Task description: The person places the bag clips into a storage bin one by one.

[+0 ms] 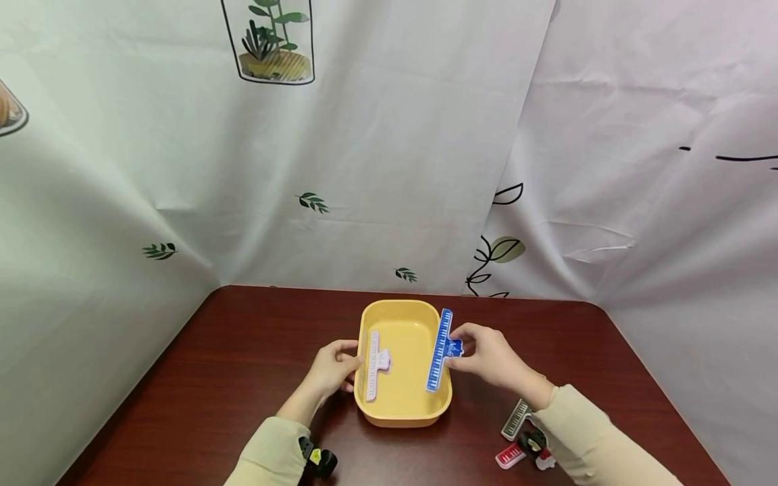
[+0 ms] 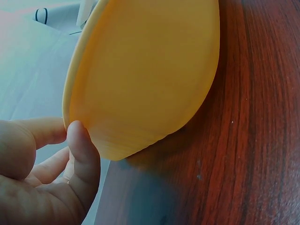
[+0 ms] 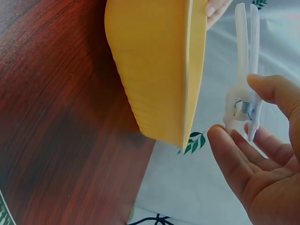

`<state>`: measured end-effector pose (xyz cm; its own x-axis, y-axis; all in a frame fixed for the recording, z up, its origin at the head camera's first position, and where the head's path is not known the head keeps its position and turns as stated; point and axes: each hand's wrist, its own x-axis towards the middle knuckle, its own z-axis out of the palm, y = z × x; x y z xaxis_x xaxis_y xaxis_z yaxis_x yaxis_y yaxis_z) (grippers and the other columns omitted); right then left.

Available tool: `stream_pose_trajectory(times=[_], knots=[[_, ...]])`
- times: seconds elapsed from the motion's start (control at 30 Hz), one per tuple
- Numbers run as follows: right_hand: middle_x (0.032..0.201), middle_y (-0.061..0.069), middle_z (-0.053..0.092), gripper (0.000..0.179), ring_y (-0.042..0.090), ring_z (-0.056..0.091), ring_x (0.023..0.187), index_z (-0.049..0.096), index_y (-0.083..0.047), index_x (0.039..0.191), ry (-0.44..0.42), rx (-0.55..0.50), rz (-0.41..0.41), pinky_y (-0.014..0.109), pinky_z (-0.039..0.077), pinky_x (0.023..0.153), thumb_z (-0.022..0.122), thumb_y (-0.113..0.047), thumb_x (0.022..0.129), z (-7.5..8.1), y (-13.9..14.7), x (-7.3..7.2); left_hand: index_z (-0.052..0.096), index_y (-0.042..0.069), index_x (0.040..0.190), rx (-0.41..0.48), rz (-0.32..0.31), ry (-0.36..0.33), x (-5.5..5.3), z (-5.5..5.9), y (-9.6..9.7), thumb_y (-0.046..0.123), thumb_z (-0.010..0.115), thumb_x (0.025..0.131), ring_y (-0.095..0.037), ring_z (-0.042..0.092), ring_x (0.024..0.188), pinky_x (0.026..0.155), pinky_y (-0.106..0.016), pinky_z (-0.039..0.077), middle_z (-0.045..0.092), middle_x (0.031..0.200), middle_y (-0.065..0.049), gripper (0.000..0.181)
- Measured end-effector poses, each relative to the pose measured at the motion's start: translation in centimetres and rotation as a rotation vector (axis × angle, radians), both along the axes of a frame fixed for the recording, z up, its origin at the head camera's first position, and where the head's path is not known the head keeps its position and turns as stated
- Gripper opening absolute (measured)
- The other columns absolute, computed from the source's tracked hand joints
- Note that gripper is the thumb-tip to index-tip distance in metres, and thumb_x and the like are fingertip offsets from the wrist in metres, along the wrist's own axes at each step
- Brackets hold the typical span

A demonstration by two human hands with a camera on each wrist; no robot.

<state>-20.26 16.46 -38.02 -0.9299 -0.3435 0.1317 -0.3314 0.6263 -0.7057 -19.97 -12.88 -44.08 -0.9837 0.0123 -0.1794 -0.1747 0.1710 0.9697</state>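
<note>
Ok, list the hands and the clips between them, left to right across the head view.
Left hand gripping the rim of the yellow tray → pale pink clip lying in that tray → blue clip → right hand, which holds the blue clip.

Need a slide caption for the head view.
Right hand holds a blue clip above the right edge of a yellow tray; left hand grips its left edge, a pale clip inside.
</note>
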Motion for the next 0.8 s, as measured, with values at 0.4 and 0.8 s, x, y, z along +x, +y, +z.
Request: stream_pose_trajectory(times=[0.4,0.8], knots=[[0.084,0.003,0.064,0.036,0.019,0.061,0.077,0.061,-0.003,0.101,0.022,0.049,0.054,0.019,0.050,0.060,0.080,-0.016,0.072,-0.3,-1.1,-0.6,0.052,-0.003,0.125,-0.003,0.000,-0.002,-0.2,-0.3,0.0,0.005,0.061,0.088,-0.011,0.055,0.053,0.042,-0.024,0.049,0.062,0.079,-0.012,0.039],[0.086,0.004,0.061,0.036,0.017,0.056,0.075,0.059,-0.004,0.103,-0.065,0.077,0.052,0.020,0.050,0.056,0.078,-0.010,0.073,-0.4,-2.8,-0.7,0.052,-0.004,0.125,-0.007,-0.001,0.000,-0.2,-0.3,0.0,0.005,0.061,0.088,-0.011,0.054,0.052,0.042,-0.024,0.049,0.061,0.078,-0.011,0.039]])
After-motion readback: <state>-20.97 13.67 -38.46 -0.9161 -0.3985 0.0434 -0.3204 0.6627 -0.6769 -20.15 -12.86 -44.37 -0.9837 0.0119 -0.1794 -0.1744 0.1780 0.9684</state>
